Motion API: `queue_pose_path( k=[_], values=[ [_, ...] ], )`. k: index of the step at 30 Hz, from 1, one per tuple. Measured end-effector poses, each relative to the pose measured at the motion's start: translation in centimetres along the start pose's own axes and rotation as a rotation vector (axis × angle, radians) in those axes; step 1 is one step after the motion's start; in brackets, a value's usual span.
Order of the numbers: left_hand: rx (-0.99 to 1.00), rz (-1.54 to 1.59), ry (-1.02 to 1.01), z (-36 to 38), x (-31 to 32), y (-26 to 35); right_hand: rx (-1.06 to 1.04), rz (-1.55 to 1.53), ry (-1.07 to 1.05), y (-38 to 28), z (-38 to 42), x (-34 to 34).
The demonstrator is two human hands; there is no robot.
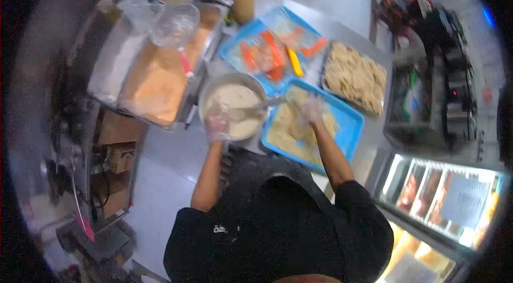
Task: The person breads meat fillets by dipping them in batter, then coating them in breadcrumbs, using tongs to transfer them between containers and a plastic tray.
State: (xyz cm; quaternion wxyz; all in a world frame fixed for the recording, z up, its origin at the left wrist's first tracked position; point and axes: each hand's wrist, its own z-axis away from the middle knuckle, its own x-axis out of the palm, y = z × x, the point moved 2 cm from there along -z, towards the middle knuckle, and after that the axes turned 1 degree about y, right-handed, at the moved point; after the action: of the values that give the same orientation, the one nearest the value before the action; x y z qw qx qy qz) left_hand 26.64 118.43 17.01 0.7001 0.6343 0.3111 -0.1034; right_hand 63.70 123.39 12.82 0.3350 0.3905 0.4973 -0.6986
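Observation:
My left hand (pixel 217 122), in a clear plastic glove, is at the near left side of a round metal bowl (pixel 201 102) and overlaps the pale, creamy batter (pixel 239 95) in it. A metal utensil with a handle (pixel 255 107) lies across the bowl, its end reaching over the blue tray's edge. My right hand (pixel 312 109), also gloved, is over the near blue tray (pixel 350 122), among flat, pale yellowish food pieces (pixel 291 128). Motion blur smears the fingers of both hands.
Left of the bowl stands a metal container of orange crumbs (pixel 155 90), with a clear plastic bowl (pixel 175 25) above it. Behind is another blue tray (pixel 235 50) with orange-and-clear packages (pixel 264 56) and a yellow-handled tool (pixel 294 63). A tray of breaded pieces (pixel 355 77) sits at right.

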Motion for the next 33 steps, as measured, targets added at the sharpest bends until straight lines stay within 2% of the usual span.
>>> queue_pose_path(
  k=[1,2,3,4,6,7,9,11,14,17,18,21,22,23,25,26,28,30,32,33],
  values=[
    [-0.03,0.024,0.014,0.1,-0.6,1.8,-0.138,0.083,-0.017,-1.2,0.8,0.5],
    [-0.059,0.048,0.028,0.1,-1.1,3.6,-0.189,0.218,-0.141,-5.5,2.9,-2.3],
    [-0.043,0.201,0.056,0.3,-0.9,3.6,-0.256,0.342,-0.26,-9.9,5.0,-5.1],
    [-0.02,0.355,0.071,0.5,-0.5,3.1,-0.356,0.293,-0.092,-8.0,5.7,-2.6],
    [-0.011,0.562,0.092,0.3,1.3,-0.4,-0.511,0.323,-0.138,-6.1,6.1,-1.0],
    [-0.031,0.612,0.104,-0.1,3.3,-3.9,-0.51,0.295,-0.197,-2.9,4.7,1.4],
    [0.041,0.409,0.15,-0.5,3.4,-3.7,-0.445,0.194,-0.308,0.7,2.6,2.3],
    [0.216,-0.114,0.221,0.5,-0.2,2.4,-0.323,0.036,-0.407,1.1,2.5,-0.3],
    [0.148,0.018,0.13,0.2,-1.6,4.2,-0.653,0.043,-0.414,0.3,3.6,-5.6],
    [0.193,-0.042,0.22,0.0,-0.4,2.7,-0.481,0.3,-0.208,-1.6,2.8,-8.4],
    [0.165,-0.056,0.189,0.0,-0.2,2.4,-0.176,-0.053,-0.277,-2.5,2.9,-9.1],
    [0.123,-0.017,0.139,-0.4,0.0,1.9,-0.485,0.184,0.311,-2.1,4.9,-3.6],
    [0.131,0.053,0.148,-0.3,0.4,1.5,-0.472,0.332,0.271,0.4,4.2,0.4],
    [0.135,0.119,0.159,-0.2,0.4,1.1,-0.458,0.308,0.288,-0.2,4.3,-0.3],
    [0.24,-0.041,0.191,-0.4,0.0,1.0,-0.42,0.263,0.317,-2.2,4.6,-2.7],
    [0.287,-0.12,0.191,-0.2,0.0,0.9,-0.493,0.247,0.337,-1.7,4.4,-1.8],
    [0.017,0.102,0.077,-0.6,0.8,-2.0,-0.601,0.219,0.378,1.0,5.0,0.3],
    [-0.069,0.404,0.027,0.0,1.2,-1.4,-0.479,0.277,0.328,-0.3,5.2,-0.6],
    [-0.053,0.029,-0.021,0.0,-0.8,3.5,-0.458,0.083,0.282,-2.7,5.3,-3.1],
    [-0.047,-0.189,-0.05,0.4,-1.1,4.1,-0.485,0.118,0.179,-2.9,5.6,-2.9]
  ],
)
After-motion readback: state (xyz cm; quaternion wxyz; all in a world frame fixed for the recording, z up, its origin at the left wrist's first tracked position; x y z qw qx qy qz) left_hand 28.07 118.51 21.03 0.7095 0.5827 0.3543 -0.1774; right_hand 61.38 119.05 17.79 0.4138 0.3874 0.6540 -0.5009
